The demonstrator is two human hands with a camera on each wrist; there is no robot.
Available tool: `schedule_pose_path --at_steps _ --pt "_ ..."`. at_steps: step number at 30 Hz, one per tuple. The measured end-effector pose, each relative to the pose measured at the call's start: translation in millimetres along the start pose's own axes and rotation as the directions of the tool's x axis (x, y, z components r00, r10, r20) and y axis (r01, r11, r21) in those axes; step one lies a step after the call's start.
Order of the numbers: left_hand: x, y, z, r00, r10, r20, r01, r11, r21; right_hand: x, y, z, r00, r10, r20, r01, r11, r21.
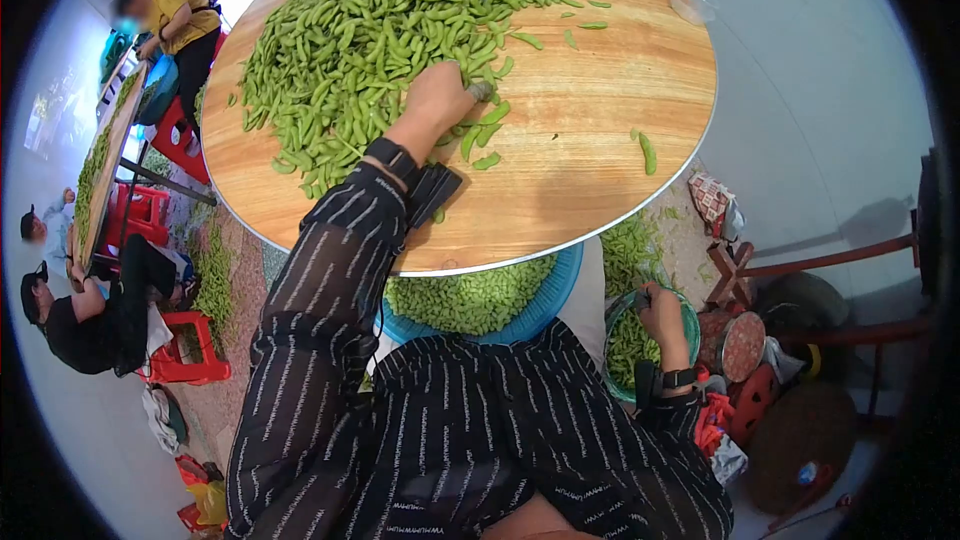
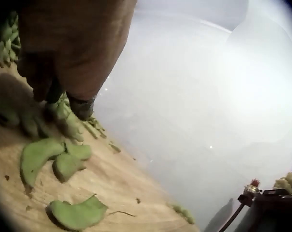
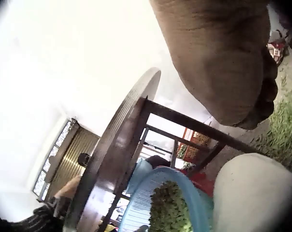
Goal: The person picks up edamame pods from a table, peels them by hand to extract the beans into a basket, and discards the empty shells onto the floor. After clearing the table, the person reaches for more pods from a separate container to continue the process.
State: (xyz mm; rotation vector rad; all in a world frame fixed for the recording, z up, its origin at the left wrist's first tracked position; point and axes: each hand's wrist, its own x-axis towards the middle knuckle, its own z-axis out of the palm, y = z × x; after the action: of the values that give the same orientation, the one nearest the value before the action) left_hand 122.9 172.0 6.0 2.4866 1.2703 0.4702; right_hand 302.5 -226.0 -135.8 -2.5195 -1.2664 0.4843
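Note:
My left hand is at the right edge of a heap of green soybean pods on the round wooden table. Its fingers bend down among the pods, a dark cover on the thumb; I cannot tell whether they grip a pod. Several loose pods lie just below that hand. Low on the right, my right hand hangs over a green basket of pods, its fingers curled and no pod visible in them. A blue basket of shelled beans sits at my lap, partly under the tabletop.
A clear plastic cup stands at the table's far right edge. Pods litter the floor beside the green basket. A wooden frame and a patterned round stool stand to the right. At left, people work along another table near red stools.

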Motion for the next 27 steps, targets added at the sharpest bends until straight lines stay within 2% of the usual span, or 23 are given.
schedule_pose_path --at_steps 2,3,4,5,6,7,8,9,11,12,13,14,15,16,17,19,20,22,23,24,26,27 --pt "9.7 -6.8 9.7 0.999 0.033 0.026 -0.034 0.998 0.046 0.6 -26.1 -18.2 0.999 0.016 0.029 -0.018 0.996 0.082" --pt "11.4 -3.3 3.5 0.992 -0.005 0.125 0.003 1.0 0.013 1.3 -34.0 -24.1 0.999 0.021 0.029 -0.023 0.996 0.085" --pt "9.6 -2.8 0.6 0.992 -0.002 0.129 0.0 1.0 0.014 1.9 -40.6 -29.8 0.999 -0.043 0.008 0.04 0.966 0.254" --pt "4.9 -4.7 -2.1 0.984 0.004 0.179 0.011 0.996 -0.087 2.0 -48.8 -35.2 0.994 -0.104 -0.022 0.104 0.904 0.416" --pt "0.6 -8.2 -4.3 0.974 0.014 0.227 0.029 0.983 -0.184 2.3 -59.8 -41.4 0.995 -0.102 -0.019 0.101 0.902 0.419" --pt "-2.4 -13.5 -3.8 0.977 0.149 0.153 -0.133 0.985 -0.115 3.9 -72.7 -48.8 0.986 -0.16 -0.053 0.164 0.839 0.518" --pt "-4.5 -18.4 -4.7 0.977 0.148 0.151 -0.132 0.985 -0.112 6.6 -86.1 -55.6 0.972 -0.214 -0.094 0.226 0.761 0.608" --pt "-8.4 -20.6 -7.0 0.973 0.188 0.132 -0.183 0.982 -0.056 9.9 -99.2 -60.9 0.972 -0.217 -0.096 0.229 0.76 0.608" --pt "-20.4 -24.5 -11.9 0.966 0.229 0.116 -0.231 0.973 -0.002 14.8 -125.9 -70.2 0.974 -0.222 -0.039 0.163 0.575 0.802" --pt "-28.6 -25.3 -18.6 0.976 0.192 0.105 -0.171 0.968 -0.182 16.1 -142.9 -76.1 0.974 -0.223 -0.04 0.165 0.575 0.801" --pt "-38.1 -23.5 -25.6 0.983 0.154 0.1 -0.109 0.928 -0.357 17.6 -161.4 -82.1 0.969 -0.245 -0.036 0.159 0.501 0.851" --pt "-53.1 -14.8 -35.6 0.983 0.154 0.096 -0.11 0.928 -0.357 20.7 -177.1 -84.1 0.963 -0.269 -0.034 0.15 0.423 0.893" --pt "-73.4 -1.6 -47.8 0.976 0.156 0.155 -0.039 0.816 -0.577 25.2 -188.6 -81.4 0.937 -0.349 -0.007 0.135 0.345 0.929" --pt "-91.5 7.9 -55.4 0.962 0.173 0.211 0.048 0.653 -0.756 29.6 -199.5 -78.4 0.904 -0.428 0.014 0.111 0.265 0.958" --pt "-106.5 12.3 -57.2 0.962 0.171 0.213 0.051 0.653 -0.755 33.4 -212.4 -76.9 0.904 -0.427 0.016 0.108 0.265 0.958" --pt "-132.5 16.3 -58.2 0.961 0.224 0.161 0.034 0.482 -0.875 37.4 -236.1 -76.3 0.868 -0.488 0.092 -0.052 0.095 0.994" --pt "-141.8 15.9 -60.1 0.962 0.22 0.163 0.039 0.481 -0.876 36.3 -244.5 -76.8 0.867 -0.488 0.098 -0.057 0.097 0.994" --pt "-154.8 13.0 -63.6 0.92 0.144 0.364 0.331 0.211 -0.92 35.1 -258.2 -79.9 0.86 -0.509 0.033 -0.073 -0.059 0.996" --pt "-158.4 8.9 -60.5 0.916 0.156 0.37 0.35 0.139 -0.926 34.7 -261.7 -80.5 0.857 -0.514 0.04 -0.078 -0.052 0.996" --pt "-161.2 7.1 -59.4 0.917 0.153 0.369 0.351 0.133 -0.927 34.3 -263.9 -81.3 0.846 -0.53 0.048 -0.08 -0.038 0.996" --pt "-164.3 6.0 -57.0 0.937 0.116 0.33 0.287 0.284 -0.915 35.5 -267.6 -80.1 0.838 -0.543 0.056 -0.078 -0.018 0.997" --pt "-164.2 5.6 -55.0 0.936 0.117 0.331 0.289 0.28 -0.916 37.3 -269.4 -76.4 0.847 -0.527 0.066 -0.078 -0.001 0.997"
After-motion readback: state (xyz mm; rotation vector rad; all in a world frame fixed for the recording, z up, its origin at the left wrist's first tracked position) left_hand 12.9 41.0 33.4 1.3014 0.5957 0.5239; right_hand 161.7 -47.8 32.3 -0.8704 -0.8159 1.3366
